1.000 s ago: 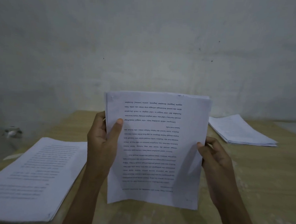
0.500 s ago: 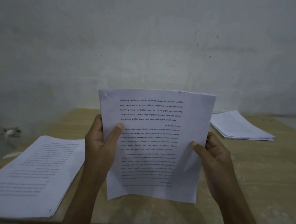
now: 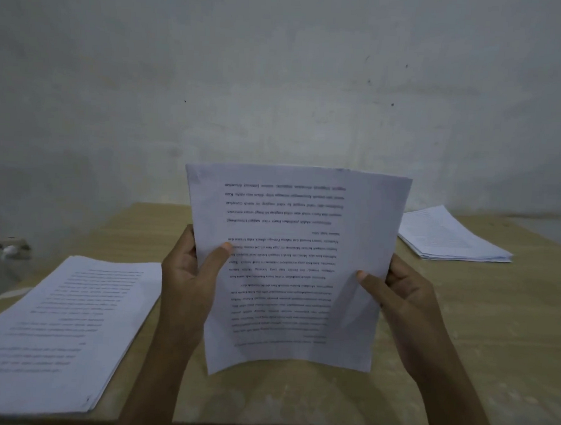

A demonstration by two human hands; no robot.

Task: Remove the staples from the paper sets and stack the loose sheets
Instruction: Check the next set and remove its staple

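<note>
Pinched upright at frame centre by left hand (image 3: pixel 188 274) and right hand (image 3: pixel 404 298) at its side edges: paper set (image 3: pixel 302 272), light, floppy, likely steadier gripped near corners.

Printed lines on the held sheet (image 3: pixel 297 265) are upside down and illegible.

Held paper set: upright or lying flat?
Upright: paper set held above the table, left hand and right hand gripping its side edges, text facing camera.

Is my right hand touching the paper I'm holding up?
Touching. The head view shows the right hand gripping the paper at its right edge, thumb lying on the printed face.
</note>
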